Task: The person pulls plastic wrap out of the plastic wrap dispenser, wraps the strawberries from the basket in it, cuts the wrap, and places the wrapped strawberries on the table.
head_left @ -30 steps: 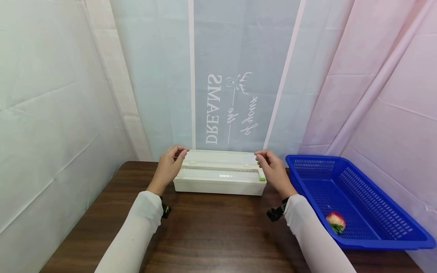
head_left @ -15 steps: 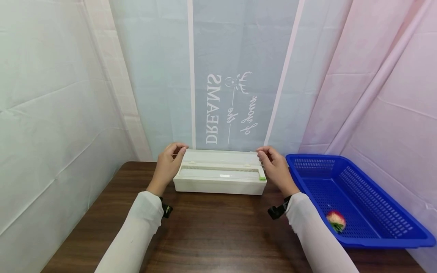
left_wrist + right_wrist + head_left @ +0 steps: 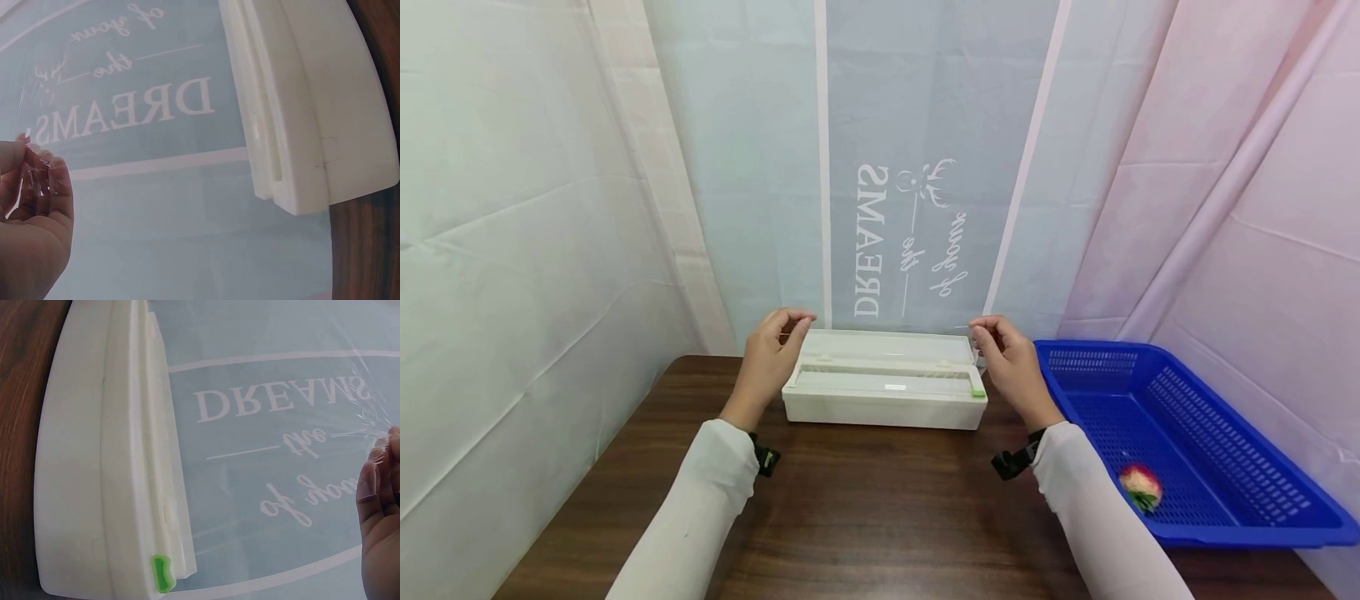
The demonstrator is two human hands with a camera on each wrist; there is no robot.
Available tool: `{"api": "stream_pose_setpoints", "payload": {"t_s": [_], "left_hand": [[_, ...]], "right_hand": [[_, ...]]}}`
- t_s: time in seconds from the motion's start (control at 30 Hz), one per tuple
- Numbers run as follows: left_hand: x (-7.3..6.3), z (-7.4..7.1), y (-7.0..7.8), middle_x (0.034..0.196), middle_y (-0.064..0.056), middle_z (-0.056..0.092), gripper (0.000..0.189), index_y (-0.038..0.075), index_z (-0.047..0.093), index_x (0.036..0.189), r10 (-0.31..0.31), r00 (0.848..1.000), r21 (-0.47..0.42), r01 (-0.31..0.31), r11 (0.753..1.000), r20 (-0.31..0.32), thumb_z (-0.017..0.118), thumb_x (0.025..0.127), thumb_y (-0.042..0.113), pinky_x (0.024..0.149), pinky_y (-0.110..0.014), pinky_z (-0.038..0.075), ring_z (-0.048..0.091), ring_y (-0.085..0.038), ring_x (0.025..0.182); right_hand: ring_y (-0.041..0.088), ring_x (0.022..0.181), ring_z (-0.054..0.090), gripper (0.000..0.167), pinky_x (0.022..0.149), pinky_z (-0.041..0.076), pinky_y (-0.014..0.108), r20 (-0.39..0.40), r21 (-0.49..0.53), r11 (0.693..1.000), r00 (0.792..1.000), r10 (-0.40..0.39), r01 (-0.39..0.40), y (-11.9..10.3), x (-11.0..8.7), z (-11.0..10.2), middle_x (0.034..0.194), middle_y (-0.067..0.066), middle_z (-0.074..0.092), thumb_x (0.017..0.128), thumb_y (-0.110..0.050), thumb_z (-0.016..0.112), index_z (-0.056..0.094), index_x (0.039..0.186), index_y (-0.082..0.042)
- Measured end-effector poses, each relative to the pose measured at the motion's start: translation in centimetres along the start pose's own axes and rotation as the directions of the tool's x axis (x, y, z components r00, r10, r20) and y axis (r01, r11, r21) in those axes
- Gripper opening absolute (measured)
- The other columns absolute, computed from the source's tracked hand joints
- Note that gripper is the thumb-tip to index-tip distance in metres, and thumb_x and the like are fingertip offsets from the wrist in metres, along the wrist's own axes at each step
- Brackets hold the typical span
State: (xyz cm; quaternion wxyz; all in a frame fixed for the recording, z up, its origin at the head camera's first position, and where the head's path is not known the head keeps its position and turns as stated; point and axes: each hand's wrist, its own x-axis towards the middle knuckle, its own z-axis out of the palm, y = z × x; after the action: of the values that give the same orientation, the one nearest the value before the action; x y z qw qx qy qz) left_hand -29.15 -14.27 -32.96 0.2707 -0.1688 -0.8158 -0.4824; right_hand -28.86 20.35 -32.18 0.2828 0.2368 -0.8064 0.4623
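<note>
A white cling film dispenser stands at the far side of the table, its lid raised at the back. Clear cling film stretches above it, gathered into creases at the right fingertips. My left hand pinches one corner of the film over the dispenser's left end; crumpled film shows between those fingers in the left wrist view. At the other end, my right hand pinches the opposite corner between thumb and fingers. A green slide cutter sits at the dispenser's right end.
A blue plastic basket stands on the right of the brown wooden table. Inside lies a red and white fruit with green leaves. A printed curtain hangs right behind the dispenser.
Both hands have risen slightly above the dispenser, the right one also shifting a little right. The film's edges have gone up with them, and the dispenser has stayed in place.
</note>
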Motion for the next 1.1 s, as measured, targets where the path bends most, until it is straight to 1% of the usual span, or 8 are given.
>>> {"api": "stream_pose_setpoints", "payload": {"t_s": [0.07,0.2,0.43,0.53,0.67,0.77,0.9,1.1], "left_hand": [[0.0,-0.1,0.1,0.115,-0.005,0.062,0.028,0.008,0.068,0.119,0.001,1.000,-0.005,-0.001,1.000,-0.004,0.053,0.106,0.027,0.087,-0.040,0.049,0.058,-0.020,0.100],[0.1,-0.2,0.4,0.114,-0.004,0.063,0.027,0.009,0.069,0.118,0.007,1.000,-0.007,-0.007,1.000,-0.016,0.053,0.106,0.027,0.086,-0.040,0.050,0.058,-0.020,0.099],[0.2,-0.4,0.9,0.113,-0.004,0.063,0.026,0.010,0.069,0.117,0.028,0.999,-0.002,-0.028,1.000,-0.044,0.054,0.106,0.027,0.083,-0.039,0.050,0.058,-0.019,0.096],[0.2,-0.5,1.1,0.114,-0.004,0.063,0.026,0.010,0.070,0.117,0.028,0.999,0.000,-0.028,1.000,-0.045,0.054,0.106,0.028,0.084,-0.040,0.050,0.058,-0.019,0.097],[0.3,-0.6,1.3,0.113,-0.004,0.063,0.026,0.011,0.070,0.118,0.023,0.999,0.009,-0.023,1.000,-0.041,0.054,0.106,0.028,0.085,-0.040,0.051,0.058,-0.019,0.097],[0.3,-0.8,1.6,0.113,-0.005,0.063,0.026,0.010,0.070,0.117,0.027,0.999,0.010,-0.027,1.000,-0.045,0.054,0.106,0.027,0.084,-0.040,0.051,0.058,-0.020,0.096],[0.3,-1.0,2.0,0.112,-0.005,0.063,0.025,0.010,0.070,0.116,0.041,0.998,0.008,-0.041,0.999,-0.052,0.054,0.106,0.026,0.083,-0.040,0.051,0.058,-0.020,0.095],[0.2,-1.1,2.5,0.111,-0.005,0.063,0.025,0.010,0.071,0.116,0.048,0.997,0.010,-0.047,0.999,-0.062,0.055,0.105,0.026,0.082,-0.039,0.052,0.058,-0.019,0.095]], "right_hand": [[0.034,0.079,0.057,0.019,0.064,0.044,0.017,-0.014,0.005,1.000,1.000,-0.016,0.016,0.9,0.1,0.1,0.095,0.022,0.062,0.105,-0.003,0.051,0.062,0.116,0.006],[0.032,0.079,0.058,0.018,0.067,0.046,0.017,-0.032,0.027,0.999,0.999,-0.019,0.020,2.0,0.3,0.1,0.093,0.014,0.062,0.105,-0.008,0.053,0.064,0.116,0.000],[0.008,0.078,0.058,0.018,0.068,0.048,0.019,-0.055,0.049,0.999,0.998,-0.016,0.019,1.8,0.7,-0.1,0.092,0.010,0.062,0.105,-0.010,0.054,0.065,0.114,0.001],[0.004,0.078,0.057,0.018,0.068,0.049,0.021,-0.056,0.053,0.998,0.998,-0.020,0.022,1.2,0.8,-0.2,0.091,0.010,0.062,0.104,-0.006,0.053,0.064,0.114,0.004],[0.003,0.078,0.056,0.017,0.069,0.050,0.023,-0.047,0.047,0.998,0.998,-0.035,0.037,-1.0,0.7,-0.5,0.091,0.011,0.061,0.104,0.001,0.051,0.062,0.113,0.010],[0.003,0.078,0.055,0.018,0.070,0.049,0.021,-0.042,0.047,0.998,0.998,-0.043,0.045,-2.5,0.7,-0.8,0.091,0.011,0.060,0.103,0.002,0.050,0.061,0.113,0.012],[0.003,0.079,0.056,0.018,0.071,0.048,0.017,-0.043,0.052,0.997,0.998,-0.049,0.051,-2.9,0.8,-1.0,0.091,0.012,0.060,0.104,0.001,0.050,0.061,0.113,0.012],[0.002,0.079,0.056,0.017,0.072,0.049,0.017,-0.047,0.073,0.996,0.998,-0.051,0.055,-3.2,0.7,-1.2,0.091,0.012,0.060,0.103,0.002,0.051,0.061,0.113,0.012]]}}
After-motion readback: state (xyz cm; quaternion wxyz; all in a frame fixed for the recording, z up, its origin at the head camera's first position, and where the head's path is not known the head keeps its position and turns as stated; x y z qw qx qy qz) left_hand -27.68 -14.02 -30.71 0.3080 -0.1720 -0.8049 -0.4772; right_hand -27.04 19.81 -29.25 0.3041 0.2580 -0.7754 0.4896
